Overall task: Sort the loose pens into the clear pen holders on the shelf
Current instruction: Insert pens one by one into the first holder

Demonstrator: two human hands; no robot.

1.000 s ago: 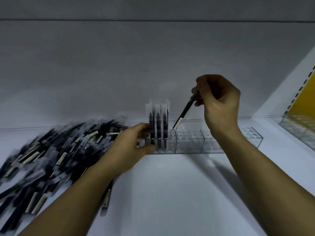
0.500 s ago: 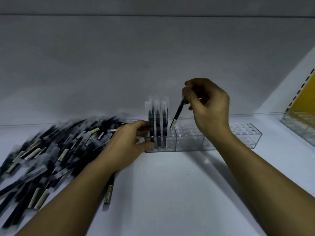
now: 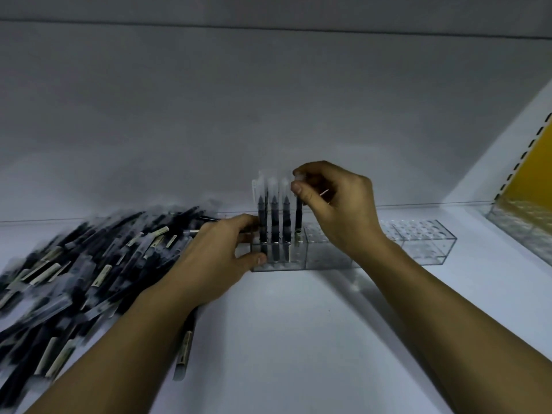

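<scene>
The right hand (image 3: 337, 204) is pinching the clear capped top of a black pen (image 3: 298, 218) between thumb and curled fingers (image 3: 298, 189), holding it upright with its lower end at a hole in the top of the leftmost clear pen holder (image 3: 294, 262). Three more wrapped pens (image 3: 274, 222) are standing in that holder just to its left. The left hand (image 3: 215, 258) is gripping the holder's left end, thumb on the front wall and fingers curled behind. Two more clear holders (image 3: 424, 243) are sitting in line to the right on the white shelf (image 3: 283, 339). The pile of loose pens (image 3: 89, 264) is lying at the left, one stray pen (image 3: 183, 351) poking out beneath the left forearm.
</scene>
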